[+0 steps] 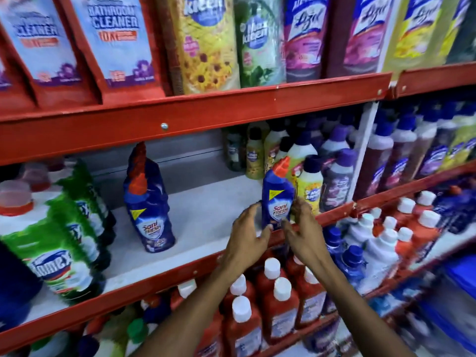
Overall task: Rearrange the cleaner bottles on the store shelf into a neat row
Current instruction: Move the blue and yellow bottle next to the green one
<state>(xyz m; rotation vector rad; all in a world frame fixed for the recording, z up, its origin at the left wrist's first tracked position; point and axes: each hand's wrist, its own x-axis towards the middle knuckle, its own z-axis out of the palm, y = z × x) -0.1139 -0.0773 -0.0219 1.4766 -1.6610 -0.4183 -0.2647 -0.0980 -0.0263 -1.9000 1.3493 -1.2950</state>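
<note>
Head view: both hands reach to the middle shelf (206,202) of a red metal rack. The left hand (251,229) and the right hand (300,222) are cupped around the lower body of a blue Sani Fresh bottle (277,199) with a red-orange cap, one on each side, fingers touching its label; the bottle stands upright near the shelf's front edge, just beside a group of Max Kleen bottles (310,186) on its right. A second Sani Fresh bottle (148,202) stands well apart to the left, with more behind it. Green-labelled Domex bottles (67,243) crowd the shelf's left end.
</note>
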